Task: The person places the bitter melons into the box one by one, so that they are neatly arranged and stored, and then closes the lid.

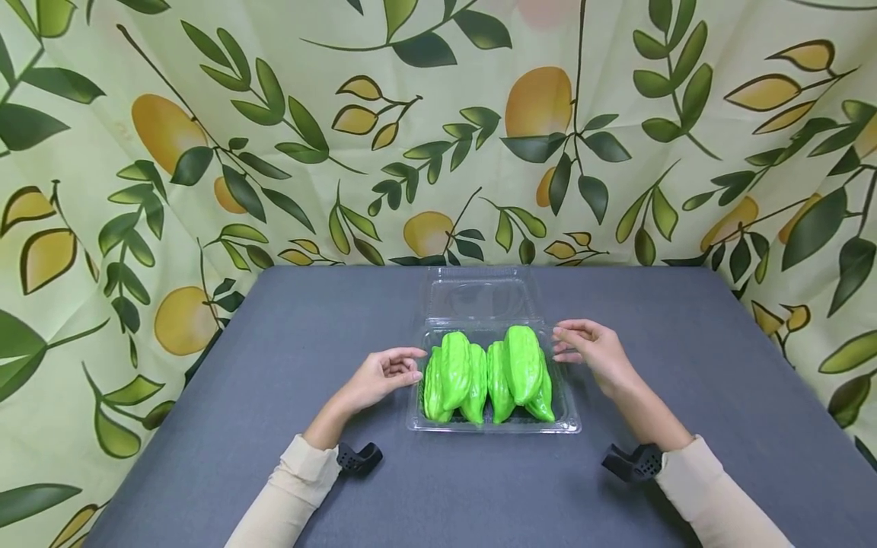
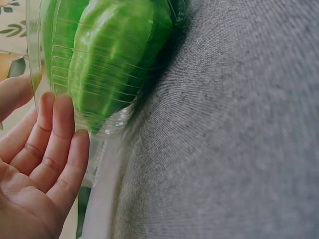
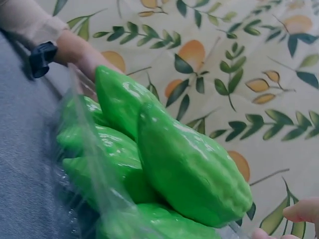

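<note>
Glossy bright-green ridged fruits [image 1: 524, 365] with pointed ends fill a clear plastic clamshell box [image 1: 493, 428] in two groups, one fruit lying on top in each. The box's lid [image 1: 483, 297] is folded back away from me. At the box's left side is my left hand [image 1: 377, 377]; in the left wrist view its fingertips [image 2: 62, 102] are at the clear wall, the thumb beyond the rim. My right hand [image 1: 596, 350] is by the right rim, thumb and fingers apart. Only its fingertips [image 3: 301, 211] show at the corner of the right wrist view, near a green fruit [image 3: 192, 167].
Grey cloth covers the table [image 1: 329, 304] under the box. Behind and at both sides hangs a curtain [image 1: 425, 175] printed with leaves and orange fruit. Black wrist straps [image 1: 359, 459] sit at both cuffs.
</note>
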### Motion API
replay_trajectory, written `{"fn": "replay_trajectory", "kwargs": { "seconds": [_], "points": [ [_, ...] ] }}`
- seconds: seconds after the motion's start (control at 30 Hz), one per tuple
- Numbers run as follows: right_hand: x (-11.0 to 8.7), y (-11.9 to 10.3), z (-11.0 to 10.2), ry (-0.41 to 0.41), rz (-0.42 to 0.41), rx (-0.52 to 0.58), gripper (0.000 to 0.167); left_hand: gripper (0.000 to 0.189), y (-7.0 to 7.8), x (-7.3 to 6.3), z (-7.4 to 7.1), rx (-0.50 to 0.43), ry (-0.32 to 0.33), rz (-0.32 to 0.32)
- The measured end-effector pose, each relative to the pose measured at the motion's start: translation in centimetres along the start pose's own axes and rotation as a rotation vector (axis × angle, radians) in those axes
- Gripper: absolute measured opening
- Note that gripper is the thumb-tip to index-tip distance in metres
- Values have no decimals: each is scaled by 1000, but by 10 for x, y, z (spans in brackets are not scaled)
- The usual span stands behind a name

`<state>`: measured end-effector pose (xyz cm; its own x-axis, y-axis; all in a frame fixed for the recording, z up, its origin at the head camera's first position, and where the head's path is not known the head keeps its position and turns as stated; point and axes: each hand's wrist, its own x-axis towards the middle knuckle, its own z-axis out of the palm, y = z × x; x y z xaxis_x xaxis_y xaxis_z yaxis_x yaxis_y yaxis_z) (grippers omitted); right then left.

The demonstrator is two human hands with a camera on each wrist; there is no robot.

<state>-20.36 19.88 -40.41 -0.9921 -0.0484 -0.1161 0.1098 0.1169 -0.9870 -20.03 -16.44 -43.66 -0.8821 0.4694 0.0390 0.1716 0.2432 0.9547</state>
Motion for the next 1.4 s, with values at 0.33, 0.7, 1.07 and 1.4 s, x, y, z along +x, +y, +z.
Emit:
{"fn": "replay_trajectory", "kwargs": {
  "seconds": [0.33,0.7,1.07,1.4],
  "points": [
    [20,6,-18,-71,173,98,13,37,-3,4,0,39,15,31],
    [43,8,-26,-234,331,371,25,38,3,14,-9,64,48,40],
    [55,9,-22,-231,334,364,31,32,3,44,-14,40,217,-98],
    [62,9,-17,-214,333,343,30,38,-2,69,-24,-77,198,-209]
  ]
}}
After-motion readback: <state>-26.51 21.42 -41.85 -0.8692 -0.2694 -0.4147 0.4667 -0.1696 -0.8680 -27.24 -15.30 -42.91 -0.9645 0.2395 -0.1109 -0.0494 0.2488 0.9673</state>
